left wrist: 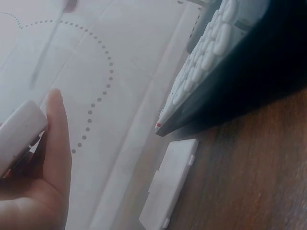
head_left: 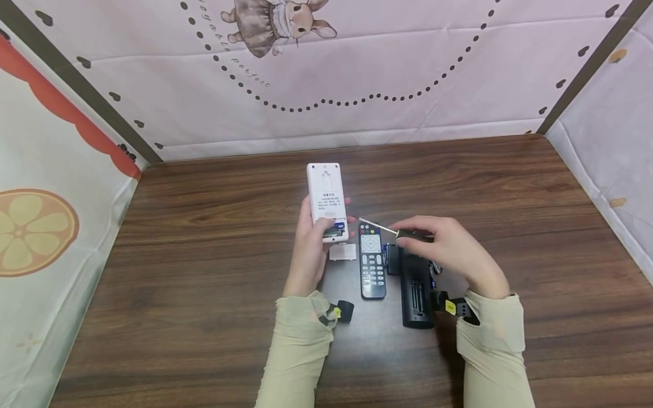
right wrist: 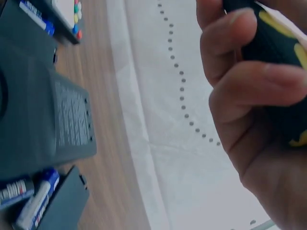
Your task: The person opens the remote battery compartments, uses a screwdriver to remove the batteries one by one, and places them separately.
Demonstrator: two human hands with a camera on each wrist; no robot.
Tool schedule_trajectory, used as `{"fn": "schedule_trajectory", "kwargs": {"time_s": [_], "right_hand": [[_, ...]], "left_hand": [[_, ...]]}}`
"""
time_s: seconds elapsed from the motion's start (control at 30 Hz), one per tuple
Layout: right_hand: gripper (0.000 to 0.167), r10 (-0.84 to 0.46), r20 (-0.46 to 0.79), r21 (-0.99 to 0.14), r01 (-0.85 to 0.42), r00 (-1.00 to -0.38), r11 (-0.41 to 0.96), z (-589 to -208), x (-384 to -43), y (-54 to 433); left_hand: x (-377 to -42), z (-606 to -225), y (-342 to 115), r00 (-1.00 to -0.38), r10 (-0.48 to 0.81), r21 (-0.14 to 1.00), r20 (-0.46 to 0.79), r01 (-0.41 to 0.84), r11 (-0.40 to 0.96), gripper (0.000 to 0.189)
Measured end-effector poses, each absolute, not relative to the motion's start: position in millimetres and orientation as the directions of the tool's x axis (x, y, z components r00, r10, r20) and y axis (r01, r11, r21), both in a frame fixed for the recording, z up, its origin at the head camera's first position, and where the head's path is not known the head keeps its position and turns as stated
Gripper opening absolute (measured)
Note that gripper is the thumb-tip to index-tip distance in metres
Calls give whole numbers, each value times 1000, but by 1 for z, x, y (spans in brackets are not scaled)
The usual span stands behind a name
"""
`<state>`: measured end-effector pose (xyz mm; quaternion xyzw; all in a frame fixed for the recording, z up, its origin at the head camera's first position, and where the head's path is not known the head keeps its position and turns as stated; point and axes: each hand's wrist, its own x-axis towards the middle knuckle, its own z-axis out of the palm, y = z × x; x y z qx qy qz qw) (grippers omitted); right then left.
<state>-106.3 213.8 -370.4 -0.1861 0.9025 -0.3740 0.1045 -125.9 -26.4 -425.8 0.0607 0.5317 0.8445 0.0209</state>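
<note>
My left hand (head_left: 306,246) grips a white remote control (head_left: 325,184) with its printed back up. The thumb lies over the uncovered battery bay at its near end, where a blue battery (head_left: 339,225) shows. My right hand (head_left: 459,249) holds a screwdriver (head_left: 378,225) whose thin shaft points left toward the white remote, its tip apart from it. In the right wrist view, fingers curl round the black and yellow screwdriver handle (right wrist: 271,48). A white battery cover (head_left: 343,252) lies on the table just below the white remote.
A dark remote with white buttons (head_left: 372,286) lies face up between the hands. Beside it, a black remote (head_left: 416,294) lies with an uncovered battery bay. A dark battery cover (head_left: 392,260) and loose blue batteries (right wrist: 41,201) lie around it on the wooden table (head_left: 204,272).
</note>
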Motion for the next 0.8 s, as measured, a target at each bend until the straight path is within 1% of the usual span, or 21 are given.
{"fn": "schedule_trajectory", "kwargs": {"time_s": [0.1, 0.2, 0.27, 0.37, 0.5, 0.57, 0.63, 0.73, 0.8], "right_hand": [[35, -438, -80, -715, -255, -895, 651, -369, -105, 209], [34, -438, -130, -732, -212, -889, 648, -368, -104, 206], [34, -433, -160, -739, -183, -887, 648, -369, -104, 204], [33, -435, -139, -721, -210, -890, 660, -371, -105, 202], [30, -451, -62, -676, -295, -890, 675, -370, -105, 201], [28, -455, -49, -665, -311, -889, 679, -368, -105, 201], [27, -457, -35, -643, -330, -889, 691, -367, -105, 199], [25, -451, -17, -596, -353, -892, 721, -365, -103, 194], [26, -443, -14, -550, -363, -897, 752, -363, -101, 189]], "left_hand": [[-135, -445, -28, -989, 101, 892, 106, 50, -448, 58], [-145, -467, -30, -983, 97, 874, 155, 91, -477, 58], [-147, -472, -31, -979, 94, 873, 182, 116, -474, 59], [-136, -447, -28, -986, 89, 892, 139, 86, -444, 59], [-123, -413, -25, -994, 86, 915, 63, 23, -403, 59], [-126, -420, -25, -994, 87, 923, 71, 33, -383, 59], [-132, -436, -26, -991, 92, 935, 94, 56, -350, 62], [-138, -454, -26, -990, 94, 959, 104, 74, -274, 66], [-137, -452, -25, -991, 95, 973, 90, 67, -222, 70]]}}
